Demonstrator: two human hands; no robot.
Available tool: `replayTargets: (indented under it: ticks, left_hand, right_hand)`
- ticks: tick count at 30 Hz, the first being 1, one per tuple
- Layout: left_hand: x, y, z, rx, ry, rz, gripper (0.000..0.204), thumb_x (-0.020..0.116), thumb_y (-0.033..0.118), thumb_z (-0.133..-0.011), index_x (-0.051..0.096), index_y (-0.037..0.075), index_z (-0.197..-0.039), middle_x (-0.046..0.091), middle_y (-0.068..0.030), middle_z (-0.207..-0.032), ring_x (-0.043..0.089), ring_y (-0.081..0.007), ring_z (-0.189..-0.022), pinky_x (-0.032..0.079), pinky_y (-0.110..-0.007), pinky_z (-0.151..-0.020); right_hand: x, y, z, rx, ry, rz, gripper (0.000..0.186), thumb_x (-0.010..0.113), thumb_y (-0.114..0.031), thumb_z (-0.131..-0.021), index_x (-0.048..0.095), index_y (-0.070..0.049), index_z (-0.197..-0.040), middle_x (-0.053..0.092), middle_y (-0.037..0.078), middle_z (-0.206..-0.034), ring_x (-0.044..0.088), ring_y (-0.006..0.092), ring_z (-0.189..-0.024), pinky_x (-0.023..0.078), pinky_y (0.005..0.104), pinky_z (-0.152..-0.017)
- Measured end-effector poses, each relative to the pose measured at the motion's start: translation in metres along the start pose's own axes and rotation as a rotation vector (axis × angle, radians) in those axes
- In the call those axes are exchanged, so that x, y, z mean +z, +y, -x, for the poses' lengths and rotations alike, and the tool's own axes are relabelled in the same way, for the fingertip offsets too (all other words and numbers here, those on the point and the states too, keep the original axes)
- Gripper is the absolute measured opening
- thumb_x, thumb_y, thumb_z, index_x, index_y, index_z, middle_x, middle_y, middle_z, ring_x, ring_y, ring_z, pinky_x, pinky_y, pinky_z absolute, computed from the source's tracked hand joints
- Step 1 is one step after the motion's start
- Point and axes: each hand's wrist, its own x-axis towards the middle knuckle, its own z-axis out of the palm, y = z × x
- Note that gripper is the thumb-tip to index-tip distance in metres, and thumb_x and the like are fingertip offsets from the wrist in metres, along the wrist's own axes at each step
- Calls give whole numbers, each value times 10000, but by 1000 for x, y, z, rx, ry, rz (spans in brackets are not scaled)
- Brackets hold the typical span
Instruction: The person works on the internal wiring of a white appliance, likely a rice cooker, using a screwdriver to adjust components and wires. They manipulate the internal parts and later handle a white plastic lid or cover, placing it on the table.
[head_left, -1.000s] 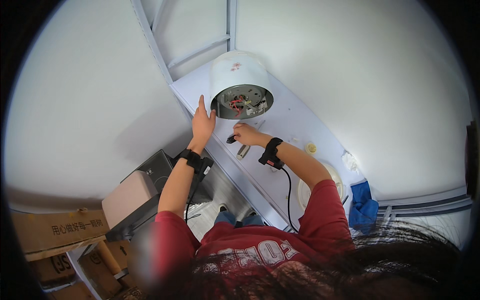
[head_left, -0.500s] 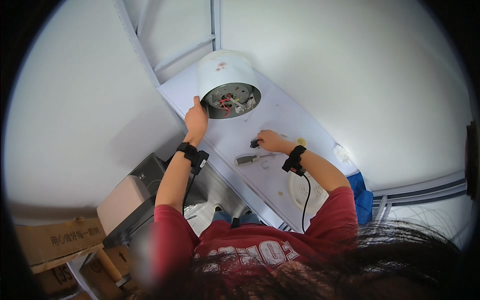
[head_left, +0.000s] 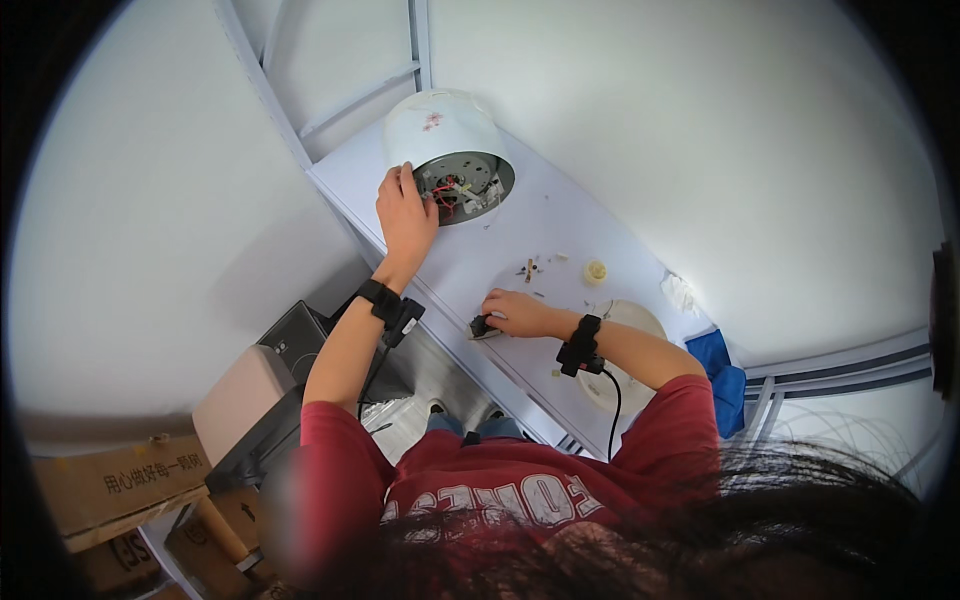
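Observation:
A white housing (head_left: 430,122) with a pink flower print, like a rice cooker body, lies on its side on the table (head_left: 455,280). Its open bottom shows a grey metal plate (head_left: 470,172) with red and white wires. My left hand (head_left: 406,218) grips the near left rim of the opening, fingers at the edge. Lower on the table, my right hand (head_left: 520,313) is closed on a small black part (head_left: 480,325), near the front edge. The screwdriver (head_left: 488,337) lies under this hand, mostly covered.
Small screws (head_left: 530,269) and a yellowish round part (head_left: 595,271) lie beyond my right hand. A white round cover (head_left: 640,318) is partly under my right forearm. Blue cloth (head_left: 716,385) hangs at the table's right end. Cartons (head_left: 120,485) and a pink-and-black appliance (head_left: 238,395) stand lower left.
My right hand has moved left and nearer with the black part, over the screwdriver, uncovering the screws. My left hand has shifted over the rim toward the opening.

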Motion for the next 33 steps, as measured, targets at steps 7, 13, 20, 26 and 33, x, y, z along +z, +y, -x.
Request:
replayTargets:
  ticks: [7,13,20,26,33]
  left_hand:
    - [-1,24,49,208,-403,304,512,678,143,-777,458,30,-1226,502,-172,-1094,570,-336,-908,484,-406,-754]
    - [13,54,115,50,-873,489,615,705,219,-773,415,60,-1292,503,-174,-1075,593,-337,-790,495,-415,-691]
    - [20,77,132,91,-1044,445,758,719,169,-717,350,52,-1369,495,-190,-1124,547,-357,-979,469,-425,-824]
    - [22,55,55,212,-397,262,659,694,122,-724,424,37,-1319,448,-216,-1235,432,-397,-1156,380,-450,-975]
    - [5,29,-37,84,-39,-273,655,643,140,-781,380,67,-1376,346,-313,-1349,447,-406,-1142,397,-495,-918]
  right_hand:
    - [-2,-13,11,383,-2,-412,120,502,-128,-879,538,-15,-858,616,162,-719,619,256,-477,498,375,-517]
    - [-8,25,22,378,184,-189,136,504,-111,-890,541,12,-847,641,160,-743,656,234,-555,518,333,-542]
    - [-27,45,42,438,270,-111,144,499,-117,-891,559,13,-877,633,159,-700,666,233,-560,515,340,-533]
    - [-49,38,33,463,443,37,166,512,-157,-868,574,-5,-891,628,190,-707,644,321,-633,494,410,-622]
    - [-92,62,-30,533,822,-294,228,497,-203,-921,556,13,-965,645,114,-839,664,178,-786,512,300,-653]
